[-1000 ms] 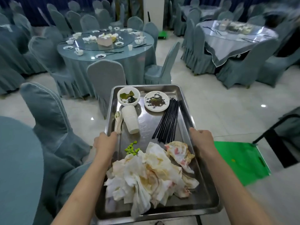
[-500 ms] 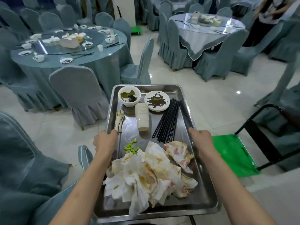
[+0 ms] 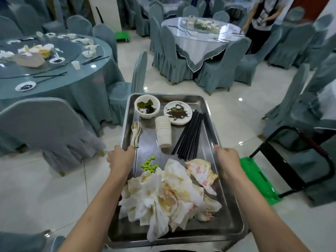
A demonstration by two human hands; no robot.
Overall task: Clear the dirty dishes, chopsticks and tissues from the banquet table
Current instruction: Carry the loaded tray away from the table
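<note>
Where the view begins at far left, a round table [image 3: 87, 82] carries a plate [image 3: 25, 86] of dark scraps, a cup [image 3: 76, 64] and loose chopsticks. Left hand [image 3: 121, 157] grips the left rim of the tray [image 3: 209, 231], fingers curled over the edge. Just beyond that hand, by the left rim, lie nested spoons [image 3: 135, 134]. At the far left corner stands a bowl [image 3: 147, 106] holding green and black leftovers. Green bits [image 3: 149, 165] lie loose on the tray floor near the left hand. Stacked cups [image 3: 163, 131] lie on their side mid-tray, touching a saucer [image 3: 177, 112] smeared with dark sauce toward the far right corner. Black sticks [image 3: 189, 136] lie bundled along the right side, their far tips beside the saucer. Stained tissues [image 3: 167, 195] fill the near half in a crumpled heap. Right hand [image 3: 226, 158] clasps the right rim, fingers wrapped under it. To the right, on the floor, stands a green trolley [image 3: 258, 179] with a black handle. Beyond, a person [image 3: 263, 17] stands at a second table [image 3: 201, 42].
</note>
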